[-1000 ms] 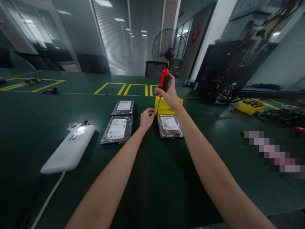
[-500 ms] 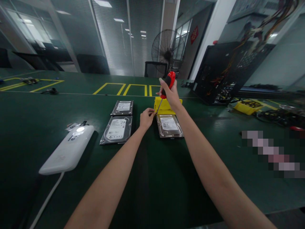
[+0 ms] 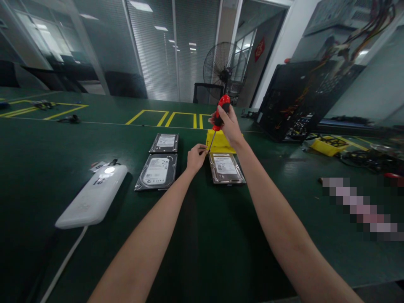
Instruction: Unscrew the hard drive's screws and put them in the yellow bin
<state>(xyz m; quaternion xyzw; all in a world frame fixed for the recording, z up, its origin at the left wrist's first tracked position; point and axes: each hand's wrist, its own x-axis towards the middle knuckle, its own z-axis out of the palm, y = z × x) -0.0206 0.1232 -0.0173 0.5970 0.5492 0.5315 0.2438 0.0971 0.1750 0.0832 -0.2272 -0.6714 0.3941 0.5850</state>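
My right hand (image 3: 229, 125) is wrapped round the red and black handle of a screwdriver (image 3: 224, 101), its shaft slanting down to the left. The tip reaches the near left corner of a yellow box-like part (image 3: 222, 142), where it meets the back edge of a hard drive (image 3: 226, 167). My left hand (image 3: 196, 158) is closed in a pinch beside that tip; what the fingertips hold, if anything, is too small to make out. Left of my left hand two more hard drives lie flat, a larger-looking near one (image 3: 157, 171) and a far one (image 3: 164, 143).
A white power bank (image 3: 91, 198) with a cable lies at left. An open black computer case (image 3: 303, 99) stands at back right, near a yellow part (image 3: 329, 145) and tangled black cables (image 3: 366, 158). Yellow tape outlines (image 3: 180, 112) mark the green table.
The view has shifted slightly, moving everything a little to the right. The screwdriver handle stands a bit more upright; both hands stay at the same corner.
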